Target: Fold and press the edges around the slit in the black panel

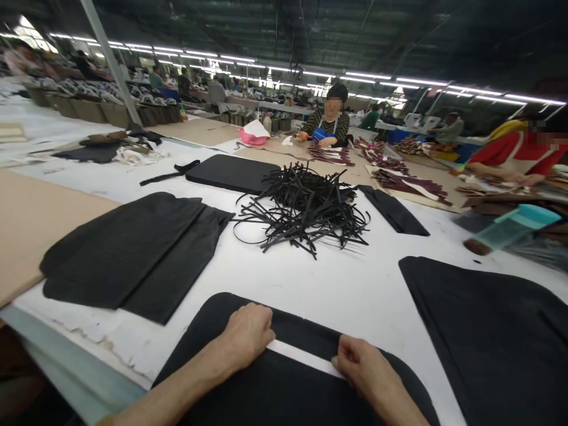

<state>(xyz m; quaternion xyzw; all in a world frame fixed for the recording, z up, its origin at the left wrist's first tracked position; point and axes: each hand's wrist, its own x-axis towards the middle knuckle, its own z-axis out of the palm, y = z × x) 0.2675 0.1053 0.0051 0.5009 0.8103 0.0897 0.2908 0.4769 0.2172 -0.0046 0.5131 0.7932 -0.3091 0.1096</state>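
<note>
Head view. Item one: narrow flat white strip (306, 358), material not certain; laid across a large black flat panel with rounded corners (284, 393), inward from its far edge and roughly parallel to it. Near side of the panel cut off by the frame.

Item two: left hand (248, 334), fingers curled, the strip's left end apparently pinched; fingertips partly hidden. Item three: right hand (366, 367), narrowed, the strip's other end apparently held between thumb and forefinger. The middle of the strip is left uncovered between them.

Handling, as judged: the strip is best kept lightly taut, so that no slack or twist is let in, and both ends should be lowered evenly. The far edge of the panel may be used as a guide for straightness. Too hard a pull could cause the panel to be puckered or dragged; pressure is better applied from one end to the other.

Surroundings: white tabletop (266, 278); tangled heap of thin black strips (306, 204), beyond the panel; layered black sheet pieces (128, 251), to the left; broad black sheet (497, 337), to the right.
</note>
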